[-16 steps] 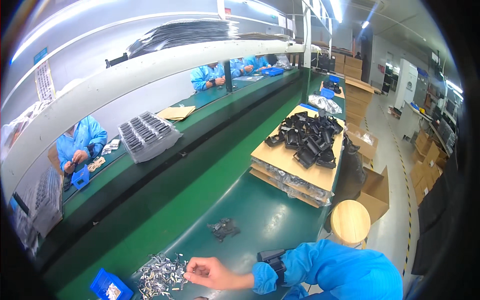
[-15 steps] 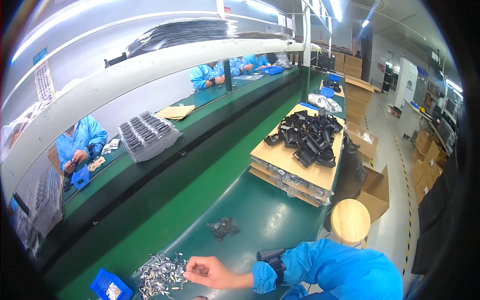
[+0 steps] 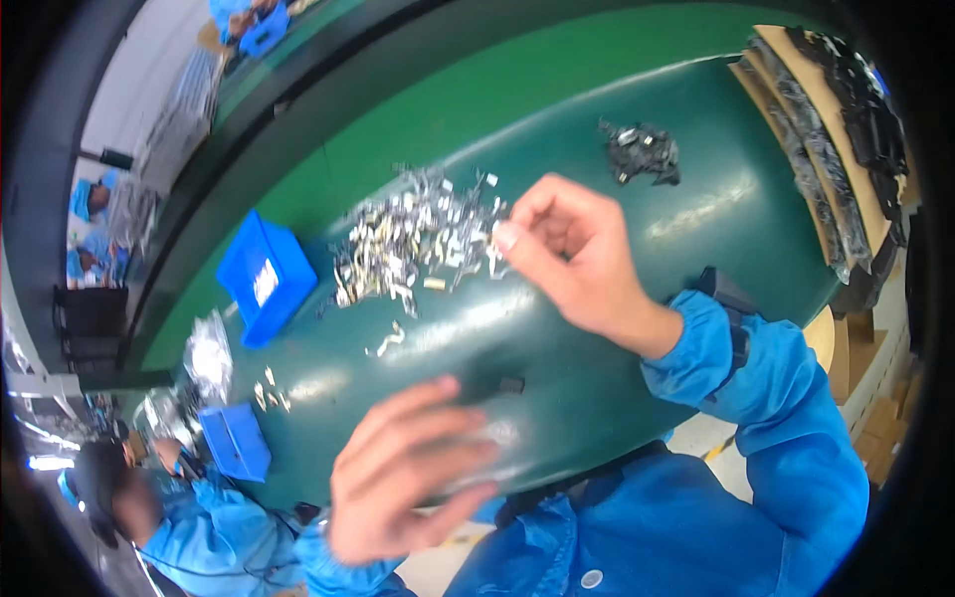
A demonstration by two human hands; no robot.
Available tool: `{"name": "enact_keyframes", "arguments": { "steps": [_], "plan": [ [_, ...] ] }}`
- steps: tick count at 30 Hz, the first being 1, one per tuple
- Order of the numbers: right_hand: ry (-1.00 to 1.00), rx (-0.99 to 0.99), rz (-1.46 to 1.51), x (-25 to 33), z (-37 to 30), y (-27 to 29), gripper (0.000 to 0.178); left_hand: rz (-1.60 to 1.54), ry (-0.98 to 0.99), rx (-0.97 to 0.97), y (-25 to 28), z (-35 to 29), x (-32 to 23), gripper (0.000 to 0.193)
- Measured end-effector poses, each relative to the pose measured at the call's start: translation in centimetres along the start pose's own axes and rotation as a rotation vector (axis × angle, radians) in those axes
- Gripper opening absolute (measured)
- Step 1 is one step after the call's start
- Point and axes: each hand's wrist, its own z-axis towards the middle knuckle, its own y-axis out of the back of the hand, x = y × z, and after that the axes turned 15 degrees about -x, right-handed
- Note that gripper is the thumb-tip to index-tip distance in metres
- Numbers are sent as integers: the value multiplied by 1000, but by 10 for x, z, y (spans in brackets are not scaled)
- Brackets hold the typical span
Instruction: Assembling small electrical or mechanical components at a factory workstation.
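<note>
A loose heap of small silver, white and dark parts (image 3: 418, 224) lies on the green work surface (image 3: 686, 249). At the heap's right edge is my right hand (image 3: 582, 254), thumb and forefinger pinched together; whatever sits between the tips is too small to make out. Below the heap, over the near side of the table, hovers my left hand (image 3: 408, 483). Its fingers are blurred but spread apart, with nothing seen in them. A small dark piece (image 3: 511, 385) lies between the two hands. Left of the heap stands a blue bin (image 3: 249, 318) with a few pale pieces inside.
Black scraps (image 3: 640, 154) lie at the far right of the heap. Layered cardboard sheets (image 3: 796, 149) carry black parts at the right edge. A second blue bin (image 3: 237, 443), clear plastic bags (image 3: 207, 358) and a co-worker in a blue sleeve (image 3: 224, 527) are at lower left.
The view has swung down and leftward, bringing the heap to the middle. My left hand has come into view. My right hand stays beside the heap, fingers still pinched.
</note>
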Motion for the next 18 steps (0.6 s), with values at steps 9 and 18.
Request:
{"name": "enact_keyframes", "arguments": {
  "steps": [9,18],
  "plan": [
    [62,72,2,5,-13,-27,10,-1,-200,193,36,-10,-100,26],
    [-26,69,-110,13,-19,-16,16,100,-79,28,19,-32,-73,22]
  ]
}}
